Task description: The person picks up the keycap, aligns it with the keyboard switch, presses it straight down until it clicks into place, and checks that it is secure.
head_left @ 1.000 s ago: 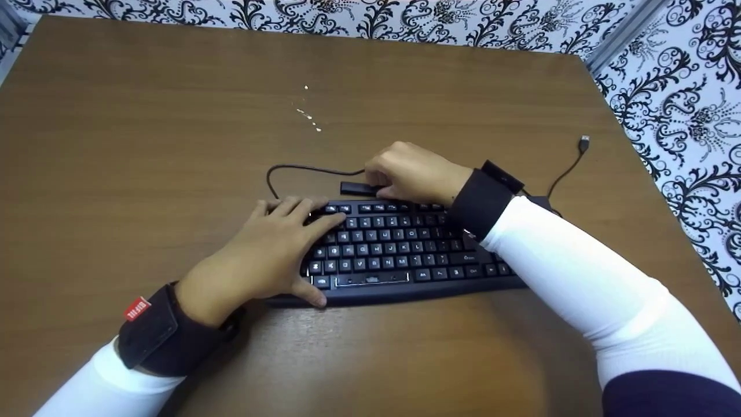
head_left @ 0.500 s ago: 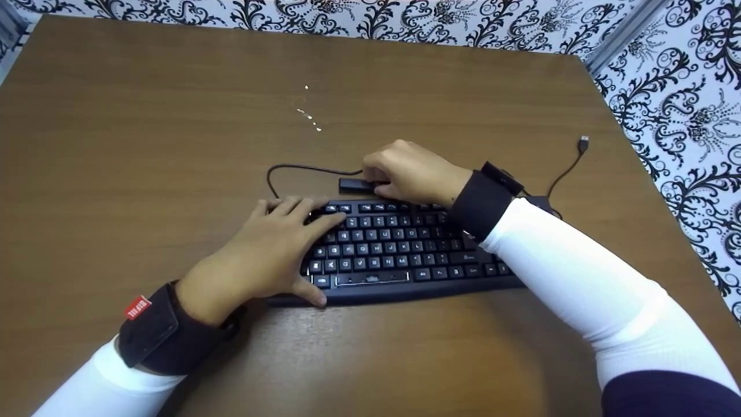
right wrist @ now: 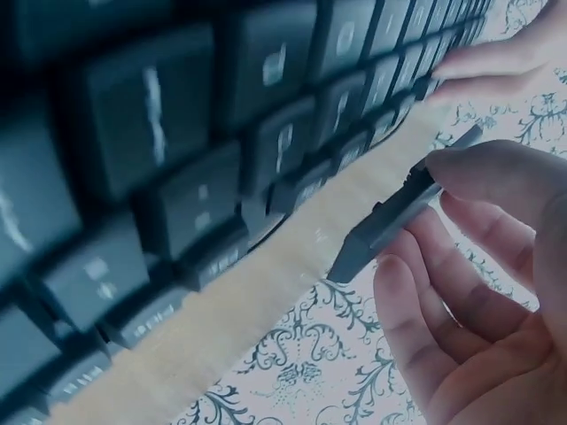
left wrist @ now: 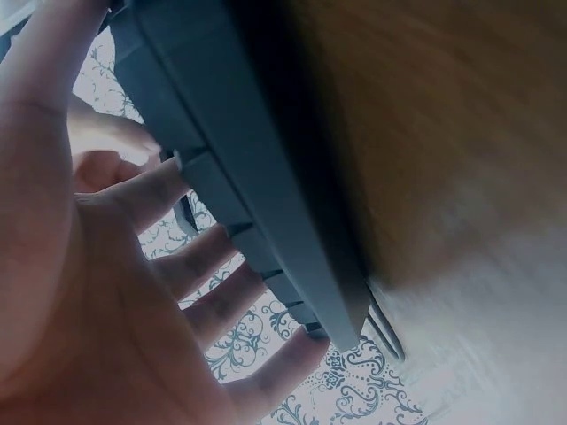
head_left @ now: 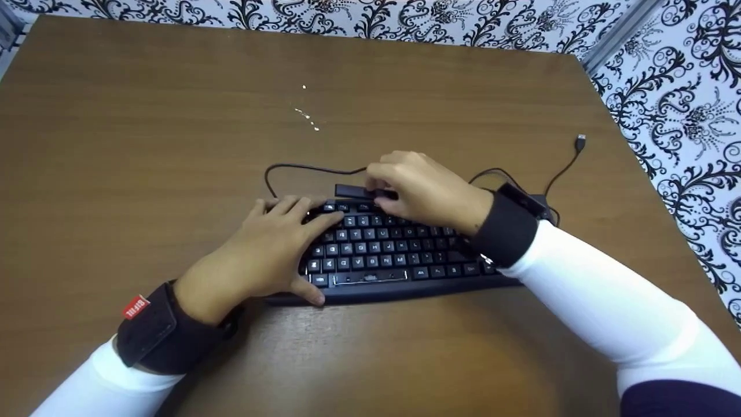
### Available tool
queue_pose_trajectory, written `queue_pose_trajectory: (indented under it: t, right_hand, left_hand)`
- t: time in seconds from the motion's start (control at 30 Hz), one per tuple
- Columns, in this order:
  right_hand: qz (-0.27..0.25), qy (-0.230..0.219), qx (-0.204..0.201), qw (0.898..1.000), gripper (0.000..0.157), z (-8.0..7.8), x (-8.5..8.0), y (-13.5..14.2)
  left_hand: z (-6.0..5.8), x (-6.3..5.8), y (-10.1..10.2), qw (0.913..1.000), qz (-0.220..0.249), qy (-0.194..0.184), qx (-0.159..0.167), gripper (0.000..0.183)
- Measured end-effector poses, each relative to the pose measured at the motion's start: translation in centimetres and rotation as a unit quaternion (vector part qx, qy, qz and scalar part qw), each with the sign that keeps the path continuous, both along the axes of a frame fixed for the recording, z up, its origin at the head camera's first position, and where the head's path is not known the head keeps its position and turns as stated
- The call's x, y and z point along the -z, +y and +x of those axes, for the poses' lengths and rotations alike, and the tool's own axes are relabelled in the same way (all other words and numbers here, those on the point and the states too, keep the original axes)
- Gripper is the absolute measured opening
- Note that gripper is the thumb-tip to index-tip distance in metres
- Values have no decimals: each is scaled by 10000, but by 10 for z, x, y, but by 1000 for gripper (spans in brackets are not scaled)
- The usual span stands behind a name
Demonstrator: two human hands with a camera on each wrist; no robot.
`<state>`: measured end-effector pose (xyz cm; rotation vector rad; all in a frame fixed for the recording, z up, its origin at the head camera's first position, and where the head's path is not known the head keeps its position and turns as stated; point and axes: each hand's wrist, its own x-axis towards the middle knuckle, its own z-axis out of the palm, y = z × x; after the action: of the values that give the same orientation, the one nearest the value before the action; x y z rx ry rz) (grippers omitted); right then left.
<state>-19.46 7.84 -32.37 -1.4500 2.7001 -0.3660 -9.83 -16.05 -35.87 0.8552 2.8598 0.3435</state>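
Note:
A black keyboard (head_left: 370, 260) lies on the wooden table. Across its left end my left hand (head_left: 260, 255) is spread, fingers extended over the keys at the back and thumb at the front edge. Behind the top row of keys, my right hand (head_left: 425, 191) pinches a slim black bar (head_left: 350, 191) between thumb and fingers. The right wrist view shows the bar (right wrist: 381, 226) tilted close beside the keyboard, with small raised bits along one side. Part of the bar is hidden by the fingers. My right wrist overlaps the keyboard's right part in the head view.
A black cable (head_left: 307, 167) loops behind the keyboard's left end. At the right, a USB plug (head_left: 580, 143) on a cable lies near a dark block (head_left: 541, 204). White specks (head_left: 307, 117) dot the table (head_left: 145, 145) farther back. Patterned wallpaper (head_left: 405, 20) borders the table.
My right hand and wrist have moved toward me and to the right, uncovering a cable loop behind the wrist. The bar has shifted slightly and tilted. My left hand stays in place.

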Motion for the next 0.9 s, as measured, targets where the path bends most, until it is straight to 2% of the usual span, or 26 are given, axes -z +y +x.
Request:
queue_pose_trajectory:
  t: [0.27, 0.43, 0.53, 0.73, 0.9]
  right_hand:
    - [-194, 227, -77, 9995, 12, 23, 2, 7]
    - [-345, 390, -245, 9983, 11, 37, 3, 13]
    - [-422, 411, -393, 9975, 11, 45, 4, 16]
    - [-324, 290, -613, 9972, 10, 61, 8, 16]
    - [-123, 454, -785, 9958, 10, 72, 13, 14]
  left_hand:
    - [0, 1, 0, 10000, -62, 64, 1, 119]
    - [-1, 2, 1, 9999, 3, 143, 37, 119]
    - [-1, 1, 1, 10000, 18, 47, 11, 119]
    - [-1, 1, 1, 10000, 1, -53, -24, 120]
    - [-1, 2, 0, 10000, 0, 40, 22, 119]
